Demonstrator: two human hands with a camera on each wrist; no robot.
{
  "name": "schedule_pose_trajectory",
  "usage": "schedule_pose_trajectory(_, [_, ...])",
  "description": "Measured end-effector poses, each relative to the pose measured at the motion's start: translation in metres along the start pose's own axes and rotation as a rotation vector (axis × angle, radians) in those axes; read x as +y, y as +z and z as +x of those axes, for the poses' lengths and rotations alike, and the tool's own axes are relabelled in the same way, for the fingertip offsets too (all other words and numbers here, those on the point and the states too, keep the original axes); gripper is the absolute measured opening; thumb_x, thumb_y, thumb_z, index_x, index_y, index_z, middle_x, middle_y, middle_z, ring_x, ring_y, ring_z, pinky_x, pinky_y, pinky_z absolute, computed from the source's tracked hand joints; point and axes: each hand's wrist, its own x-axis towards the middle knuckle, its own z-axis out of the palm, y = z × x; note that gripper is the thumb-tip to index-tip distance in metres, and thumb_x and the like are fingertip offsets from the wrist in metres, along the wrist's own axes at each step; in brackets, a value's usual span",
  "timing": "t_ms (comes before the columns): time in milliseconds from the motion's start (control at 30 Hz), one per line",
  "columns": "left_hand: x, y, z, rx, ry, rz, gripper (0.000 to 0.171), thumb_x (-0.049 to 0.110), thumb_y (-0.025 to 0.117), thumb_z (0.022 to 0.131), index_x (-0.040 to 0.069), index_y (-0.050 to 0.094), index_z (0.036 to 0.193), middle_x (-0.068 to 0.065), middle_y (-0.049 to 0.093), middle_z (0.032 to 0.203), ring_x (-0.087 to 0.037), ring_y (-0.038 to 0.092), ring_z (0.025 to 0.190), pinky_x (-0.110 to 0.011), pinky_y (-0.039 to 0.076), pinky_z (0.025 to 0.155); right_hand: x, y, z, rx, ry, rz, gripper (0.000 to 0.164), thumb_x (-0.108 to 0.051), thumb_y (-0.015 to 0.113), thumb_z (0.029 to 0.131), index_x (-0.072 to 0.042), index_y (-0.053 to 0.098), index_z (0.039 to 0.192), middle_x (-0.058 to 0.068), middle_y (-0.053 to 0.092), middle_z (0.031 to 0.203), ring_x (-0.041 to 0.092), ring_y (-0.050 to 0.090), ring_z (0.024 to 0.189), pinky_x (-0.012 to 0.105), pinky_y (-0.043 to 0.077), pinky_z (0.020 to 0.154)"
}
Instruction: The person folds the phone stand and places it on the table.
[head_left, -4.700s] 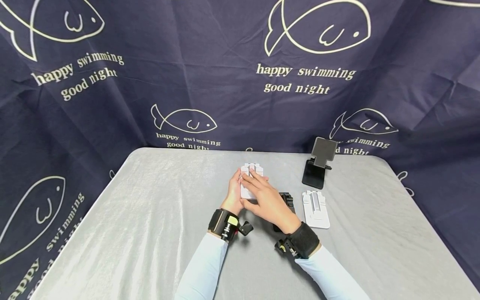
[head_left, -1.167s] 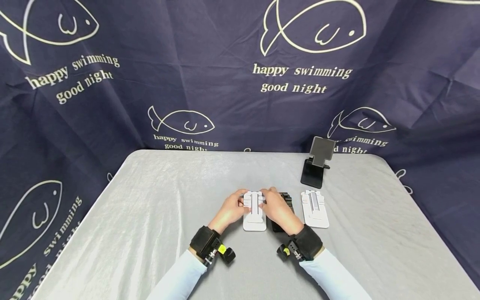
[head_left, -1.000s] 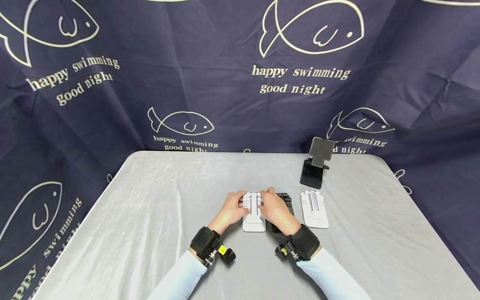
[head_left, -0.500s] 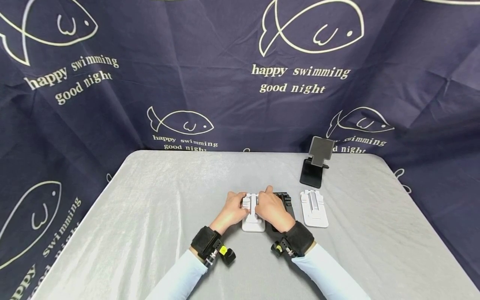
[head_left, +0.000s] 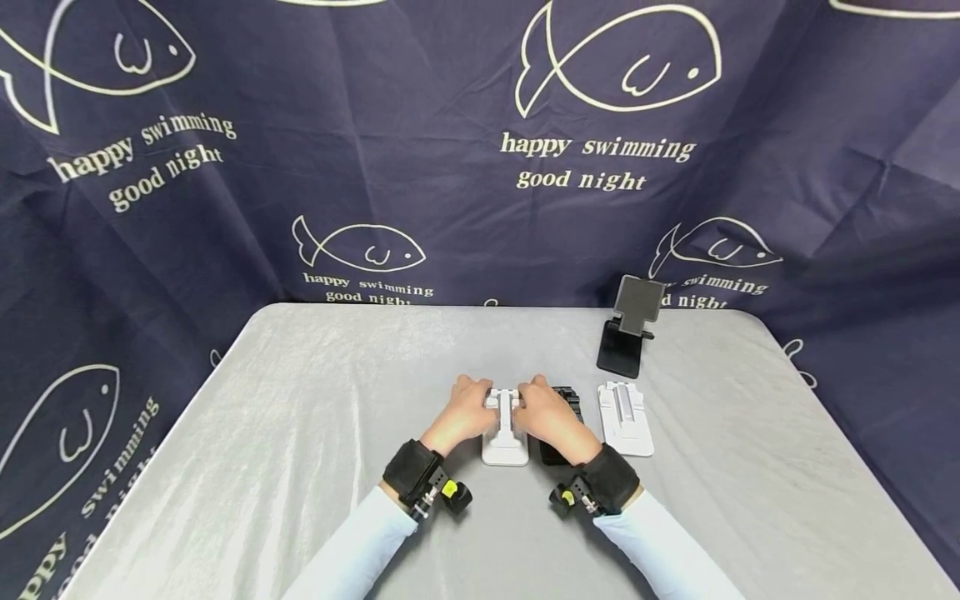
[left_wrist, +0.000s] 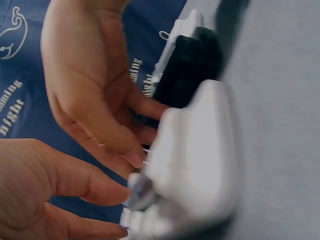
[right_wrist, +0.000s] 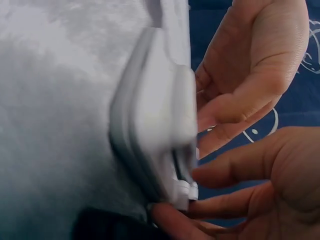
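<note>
A white folded phone stand (head_left: 506, 448) lies in front of me between both hands, its far end toward the backdrop. My left hand (head_left: 462, 414) pinches its far left side with thumb and fingers. From the right, my right hand (head_left: 553, 418) holds the same end, fingers bent against the edge. Both wrist views show the hands meeting at the white phone stand (left_wrist: 197, 155), which is blurred there; the left hand (left_wrist: 55, 190) is the lower one in the left wrist view. A black folded phone stand (head_left: 553, 454) lies partly hidden under my right hand.
Farther right lies a second white folded phone stand (head_left: 626, 423). Behind it stands an unfolded black phone stand (head_left: 637, 304), its plate raised. A grey cloth covers the table (head_left: 337, 400), and a dark blue fish-print curtain (head_left: 465, 150) hangs along its back edge.
The white phone stand, earlier held farther back with my right hand over it, is now lower and nearer me. Lately my right hand slid left over it, then back to its right edge.
</note>
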Motion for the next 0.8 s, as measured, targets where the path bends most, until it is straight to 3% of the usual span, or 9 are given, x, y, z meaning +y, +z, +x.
schedule_pose_trajectory(200, [0.026, -0.008, 0.015, 0.015, 0.026, -0.037, 0.058, 0.011, 0.061, 0.085, 0.001, 0.043, 0.139, -0.024, 0.040, 0.128, -0.035, 0.036, 0.122, -0.048, 0.039, 0.100, 0.017, -0.022, -0.003, 0.050, -0.064, 0.135, 0.034, -0.009, 0.058, 0.086, 0.006, 0.063, 0.115, 0.022, 0.062, 0.105, 0.029, 0.060, 0.091, 0.043, 0.049, 0.082])
schedule_pose_trajectory(400, [0.055, -0.003, 0.045, -0.018, 0.054, -0.176, 0.061, 0.015, 0.060, 0.088, 0.008, 0.037, 0.144, -0.021, 0.040, 0.137, -0.033, 0.041, 0.126, -0.048, 0.042, 0.101, 0.045, -0.064, -0.009, 0.211, 0.009, 0.242, 0.041, -0.013, 0.057, 0.089, 0.004, 0.056, 0.126, 0.027, 0.056, 0.121, 0.038, 0.061, 0.100, 0.048, 0.050, 0.086])
schedule_pose_trajectory(500, [0.066, 0.004, 0.062, -0.040, 0.064, -0.301, 0.062, 0.014, 0.058, 0.088, 0.009, 0.035, 0.145, -0.020, 0.039, 0.141, -0.033, 0.045, 0.126, -0.045, 0.044, 0.100, 0.061, -0.085, -0.010, 0.327, 0.051, 0.307, 0.041, -0.010, 0.055, 0.091, 0.006, 0.052, 0.129, 0.030, 0.052, 0.125, 0.042, 0.058, 0.106, 0.050, 0.047, 0.091])
schedule_pose_trajectory(667, [0.080, 0.026, 0.086, -0.075, 0.054, -0.593, 0.066, 0.008, 0.060, 0.083, 0.011, 0.036, 0.145, -0.020, 0.039, 0.143, -0.031, 0.048, 0.123, -0.042, 0.044, 0.099, 0.089, -0.107, -0.010, 0.543, 0.169, 0.442, 0.044, -0.008, 0.054, 0.090, 0.007, 0.048, 0.131, 0.031, 0.044, 0.133, 0.045, 0.046, 0.121, 0.050, 0.036, 0.104])
schedule_pose_trajectory(800, [0.090, 0.040, 0.098, -0.109, 0.031, -0.795, 0.069, 0.007, 0.060, 0.082, 0.011, 0.034, 0.146, -0.021, 0.036, 0.145, -0.033, 0.050, 0.123, -0.040, 0.043, 0.102, 0.109, -0.115, -0.002, 0.612, 0.272, 0.555, 0.053, -0.009, 0.053, 0.089, 0.004, 0.040, 0.139, 0.029, 0.034, 0.142, 0.044, 0.037, 0.128, 0.050, 0.031, 0.108])
